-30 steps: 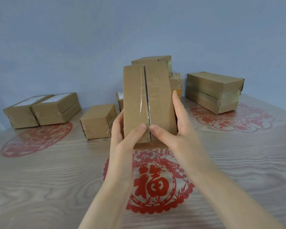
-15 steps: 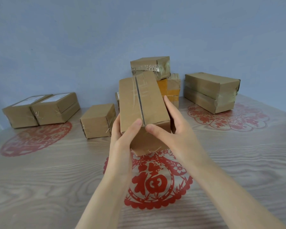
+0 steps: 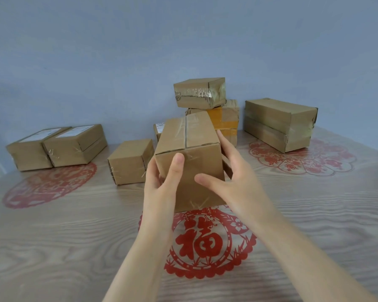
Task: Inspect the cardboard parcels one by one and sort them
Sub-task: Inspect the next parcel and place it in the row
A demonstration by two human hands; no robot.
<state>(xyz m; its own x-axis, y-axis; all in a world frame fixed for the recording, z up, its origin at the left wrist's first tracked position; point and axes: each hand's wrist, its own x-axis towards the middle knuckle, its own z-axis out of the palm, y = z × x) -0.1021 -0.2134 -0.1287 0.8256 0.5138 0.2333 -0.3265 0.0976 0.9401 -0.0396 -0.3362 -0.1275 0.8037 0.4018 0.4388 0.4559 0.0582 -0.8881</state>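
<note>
1. Both hands are clamping the held parcel [image 3: 190, 149] from its sides, the left hand [image 3: 162, 188] and right hand [image 3: 240, 188] each pressing a thumb on its near end
2. They are holding it over the middle of the desk [image 3: 52, 236], taped seam facing up, probably for checking
3. Other parcels are sitting apart as a left pair [image 3: 59, 147] and a rear stack [image 3: 200, 93], likely as sorting groups

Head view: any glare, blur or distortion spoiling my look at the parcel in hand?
Head view: light soft and even, shadows faint; the clear tape on the held parcel shows only mild sheen; slight softness overall; wide-angle bend curves the table edges; white labels on the far-left parcels too small to read.
</note>
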